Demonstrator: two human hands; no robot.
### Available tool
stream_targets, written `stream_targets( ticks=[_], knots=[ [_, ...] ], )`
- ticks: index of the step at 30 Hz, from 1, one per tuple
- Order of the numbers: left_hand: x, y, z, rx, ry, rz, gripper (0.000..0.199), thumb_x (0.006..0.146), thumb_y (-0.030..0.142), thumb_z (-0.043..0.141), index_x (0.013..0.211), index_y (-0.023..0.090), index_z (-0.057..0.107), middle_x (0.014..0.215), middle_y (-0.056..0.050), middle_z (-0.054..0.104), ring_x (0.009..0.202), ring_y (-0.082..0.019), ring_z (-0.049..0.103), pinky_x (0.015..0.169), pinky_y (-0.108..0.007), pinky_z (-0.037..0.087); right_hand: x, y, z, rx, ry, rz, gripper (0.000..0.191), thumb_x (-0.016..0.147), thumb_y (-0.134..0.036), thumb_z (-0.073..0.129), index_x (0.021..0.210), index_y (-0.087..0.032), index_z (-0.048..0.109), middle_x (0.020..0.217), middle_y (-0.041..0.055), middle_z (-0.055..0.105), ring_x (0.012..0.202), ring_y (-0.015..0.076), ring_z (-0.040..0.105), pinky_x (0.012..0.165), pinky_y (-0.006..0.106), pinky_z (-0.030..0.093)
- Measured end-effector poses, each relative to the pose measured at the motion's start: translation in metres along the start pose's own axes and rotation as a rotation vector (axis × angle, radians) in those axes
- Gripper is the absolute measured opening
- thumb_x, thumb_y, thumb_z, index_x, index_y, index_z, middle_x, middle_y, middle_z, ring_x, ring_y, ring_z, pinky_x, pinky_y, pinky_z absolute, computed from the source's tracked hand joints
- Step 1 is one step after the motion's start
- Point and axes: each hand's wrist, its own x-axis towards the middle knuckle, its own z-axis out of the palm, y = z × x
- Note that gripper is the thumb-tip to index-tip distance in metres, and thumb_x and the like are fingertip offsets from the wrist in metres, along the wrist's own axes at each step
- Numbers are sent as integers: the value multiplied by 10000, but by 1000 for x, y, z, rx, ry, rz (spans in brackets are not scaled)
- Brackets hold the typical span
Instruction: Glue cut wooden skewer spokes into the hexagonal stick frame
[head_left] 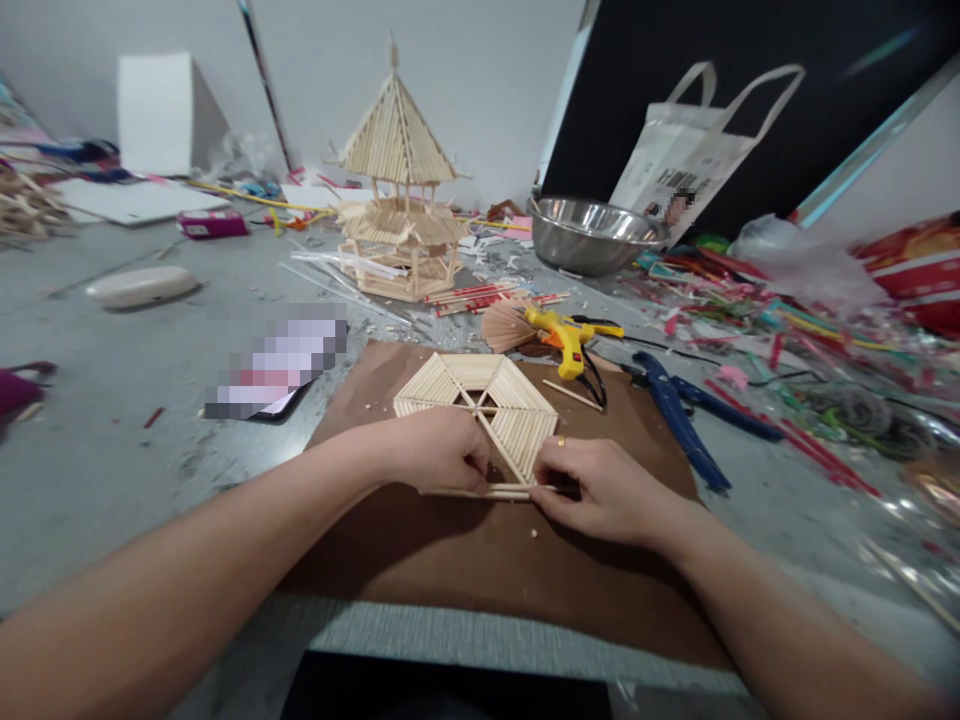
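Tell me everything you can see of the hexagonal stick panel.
The hexagonal stick panel is pale and wooden-looking, with spokes meeting at its middle. Rows of sticks fill the visible far and right sections, leaving small gaps around the hub. The near section looks unfilled inside its edge sticks. It lies flat on a brown sheet. The left hand covers part; the right hand touches its near corner.
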Motion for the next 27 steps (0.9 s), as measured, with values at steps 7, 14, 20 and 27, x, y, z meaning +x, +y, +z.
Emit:
stream_targets(
  ticks=[7,14,20,27],
  knots=[
    [0,-2,0,3,14,5,170,640,237,466,611,180,623,443,53,494,396,-46,386,388,-155,253,0,0,0,-15,2,-1,79,708,-224,443,667,-173,487,633,-1,525,536,74,425,499,200,260],
    [-1,6,2,123,118,2,203,693,256,431,658,186,619,550,20,576,462,-70,449,436,-172,289,-2,2,1,-59,77,-25,122,725,-260,434,654,-168,472,615,3,522,510,75,417,486,201,264],
    [3,21,13,485,433,50,241,754,301,396,669,177,585,680,-33,605,680,-161,516,593,-263,363,-2,1,1,-153,293,-63,177,764,-302,392,698,-164,482,639,17,535,542,87,455,508,203,290],
    [1,23,17,560,434,25,186,768,233,375,688,176,533,654,-13,576,584,-149,523,508,-252,353,2,-2,2,-268,412,-53,201,763,-297,392,664,-164,505,604,18,537,520,91,472,495,201,299]
  ],
)
